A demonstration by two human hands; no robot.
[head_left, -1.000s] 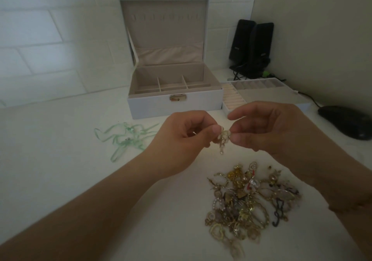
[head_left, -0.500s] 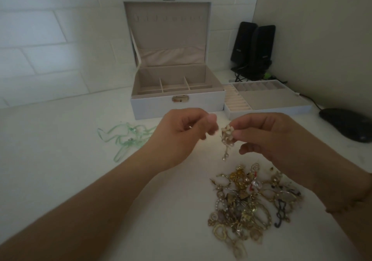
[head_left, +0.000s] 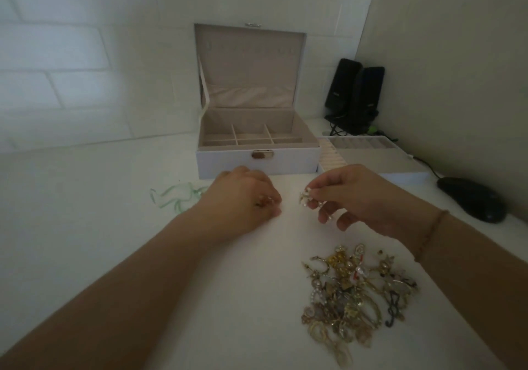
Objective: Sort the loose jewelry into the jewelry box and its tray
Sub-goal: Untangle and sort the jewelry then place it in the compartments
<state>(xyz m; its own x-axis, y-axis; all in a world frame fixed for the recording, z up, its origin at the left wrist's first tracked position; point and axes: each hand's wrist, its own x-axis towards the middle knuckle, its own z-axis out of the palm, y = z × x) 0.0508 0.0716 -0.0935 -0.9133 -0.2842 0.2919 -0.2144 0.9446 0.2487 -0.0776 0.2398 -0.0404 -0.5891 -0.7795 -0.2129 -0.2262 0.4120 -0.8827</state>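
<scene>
A white worktop (head_left: 85, 227) carries an open jewelry box (head_left: 257, 158) with its tray (head_left: 400, 169) beside it. The right hand (head_left: 357, 195) pinches a pearly earring (head_left: 305, 197); the left hand (head_left: 243, 198) rests curled on a small gold piece (head_left: 264, 201). The loose jewelry (head_left: 351, 292) is heaped nearer the person.

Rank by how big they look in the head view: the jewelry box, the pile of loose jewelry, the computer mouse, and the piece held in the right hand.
1. jewelry box, lid open
2. pile of loose jewelry, nearer the camera, which inflates it
3. computer mouse
4. pearl-like piece pinched in the right hand
</scene>
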